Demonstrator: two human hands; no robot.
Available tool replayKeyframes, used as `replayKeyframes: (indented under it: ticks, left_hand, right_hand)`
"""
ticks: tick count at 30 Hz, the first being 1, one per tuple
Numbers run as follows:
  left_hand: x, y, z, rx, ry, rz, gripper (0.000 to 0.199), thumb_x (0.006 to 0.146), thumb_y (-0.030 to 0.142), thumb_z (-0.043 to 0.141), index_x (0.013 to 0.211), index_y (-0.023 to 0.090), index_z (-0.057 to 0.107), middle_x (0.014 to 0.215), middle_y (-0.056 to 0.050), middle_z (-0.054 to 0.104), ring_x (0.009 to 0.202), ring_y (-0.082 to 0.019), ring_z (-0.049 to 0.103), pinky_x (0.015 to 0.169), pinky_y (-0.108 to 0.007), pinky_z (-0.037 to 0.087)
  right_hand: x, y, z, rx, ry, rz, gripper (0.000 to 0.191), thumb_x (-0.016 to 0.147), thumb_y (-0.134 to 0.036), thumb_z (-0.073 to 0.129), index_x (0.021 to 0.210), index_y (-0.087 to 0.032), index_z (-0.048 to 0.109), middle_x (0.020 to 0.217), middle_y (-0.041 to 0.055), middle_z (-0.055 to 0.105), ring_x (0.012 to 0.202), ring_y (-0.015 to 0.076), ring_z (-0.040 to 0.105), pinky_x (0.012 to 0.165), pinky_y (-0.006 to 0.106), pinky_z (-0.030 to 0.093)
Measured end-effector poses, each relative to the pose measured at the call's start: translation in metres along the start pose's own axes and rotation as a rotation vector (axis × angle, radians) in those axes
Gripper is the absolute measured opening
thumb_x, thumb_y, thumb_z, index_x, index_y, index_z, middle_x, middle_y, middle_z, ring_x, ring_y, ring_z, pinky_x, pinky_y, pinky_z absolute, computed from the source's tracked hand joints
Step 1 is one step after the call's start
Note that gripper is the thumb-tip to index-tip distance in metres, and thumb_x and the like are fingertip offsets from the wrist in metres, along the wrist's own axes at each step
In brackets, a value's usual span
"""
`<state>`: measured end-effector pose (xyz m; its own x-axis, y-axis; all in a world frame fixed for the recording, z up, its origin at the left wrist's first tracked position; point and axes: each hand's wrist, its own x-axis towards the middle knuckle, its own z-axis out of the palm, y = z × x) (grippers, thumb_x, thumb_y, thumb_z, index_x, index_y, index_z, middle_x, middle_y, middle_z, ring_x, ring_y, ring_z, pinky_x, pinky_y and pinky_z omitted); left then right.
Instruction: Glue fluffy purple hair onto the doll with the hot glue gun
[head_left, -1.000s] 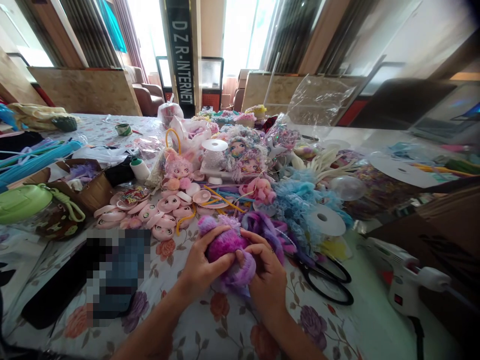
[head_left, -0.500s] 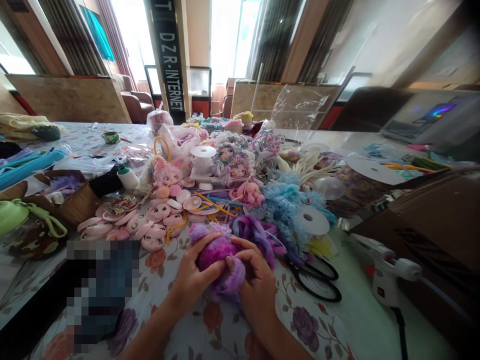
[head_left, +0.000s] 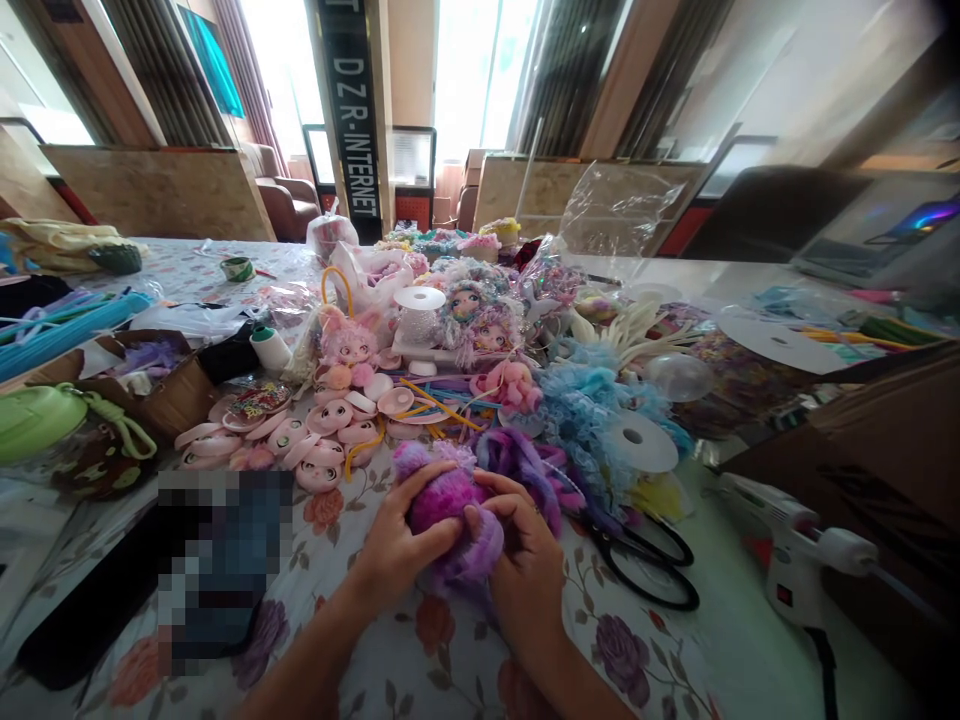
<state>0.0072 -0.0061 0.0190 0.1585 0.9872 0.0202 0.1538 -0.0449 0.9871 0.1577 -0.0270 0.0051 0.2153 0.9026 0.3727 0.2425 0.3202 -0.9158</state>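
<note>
Between both hands is a fuzzy purple and magenta plush piece, held low over the flowered tablecloth. My left hand wraps its left side, thumb lying across the front. On the other side, my right hand pinches the lighter purple fluff, its fingertips partly hidden by the fluff. Just behind the hands lies a loose purple fuzzy strip. Black-handled scissors rest to the right, beside a blue ruffled trim heap. Pink doll face pieces lie to the left.
A white glue gun stands at the right by a cardboard box. White spools, finished dolls and plastic bags crowd the middle. A black case, a blurred-out object and a green-lidded bottle are at left.
The whole view has shifted slightly, so things sit a little further right. Both hands keep hold of the plush piece, with the right fingers moved slightly on the fluff.
</note>
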Motion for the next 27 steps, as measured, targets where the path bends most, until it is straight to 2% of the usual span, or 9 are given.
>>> replayKeyframes:
  ticks: [8, 15, 22, 27]
  left_hand:
    - [-0.0011, 0.0016, 0.0007, -0.018, 0.018, -0.013, 0.051, 0.072, 0.026, 0.068, 0.123, 0.02, 0.067, 0.132, -0.007, 0.066, 0.128, -0.03, 0.056, 0.107, -0.037, 0.046]
    - [0.0017, -0.0009, -0.0017, -0.052, -0.022, -0.006, 0.053, 0.074, 0.031, 0.069, 0.126, 0.021, 0.065, 0.133, -0.006, 0.066, 0.127, -0.029, 0.057, 0.108, -0.037, 0.045]
    - [-0.0004, -0.0004, 0.0008, -0.005, 0.017, -0.001, 0.05, 0.072, 0.024, 0.07, 0.122, 0.022, 0.068, 0.128, -0.005, 0.069, 0.128, -0.031, 0.057, 0.11, -0.04, 0.045]
    - [0.0012, 0.0013, -0.0016, -0.019, -0.041, -0.011, 0.051, 0.076, 0.033, 0.074, 0.125, 0.025, 0.067, 0.133, -0.004, 0.068, 0.128, -0.03, 0.057, 0.11, -0.039, 0.044]
  right_hand:
    - [-0.001, 0.0001, -0.0006, 0.014, -0.005, -0.019, 0.014, 0.085, -0.03, 0.068, 0.074, -0.023, 0.063, 0.111, 0.0074, 0.072, 0.098, 0.0235, 0.069, 0.086, 0.038, 0.054]
    - [0.0003, 0.0025, -0.0015, 0.021, -0.037, -0.03, 0.011, 0.085, -0.03, 0.068, 0.078, -0.023, 0.064, 0.116, 0.009, 0.071, 0.102, 0.0256, 0.068, 0.087, 0.04, 0.053]
    - [0.0001, -0.0005, 0.0002, -0.003, -0.025, -0.001, 0.013, 0.087, -0.031, 0.066, 0.076, -0.023, 0.063, 0.115, 0.0079, 0.072, 0.101, 0.0247, 0.069, 0.087, 0.039, 0.053]
    - [0.0001, -0.0001, -0.0021, 0.015, -0.002, 0.055, 0.015, 0.084, -0.035, 0.068, 0.076, -0.023, 0.063, 0.111, 0.0081, 0.073, 0.096, 0.0248, 0.069, 0.083, 0.039, 0.054]
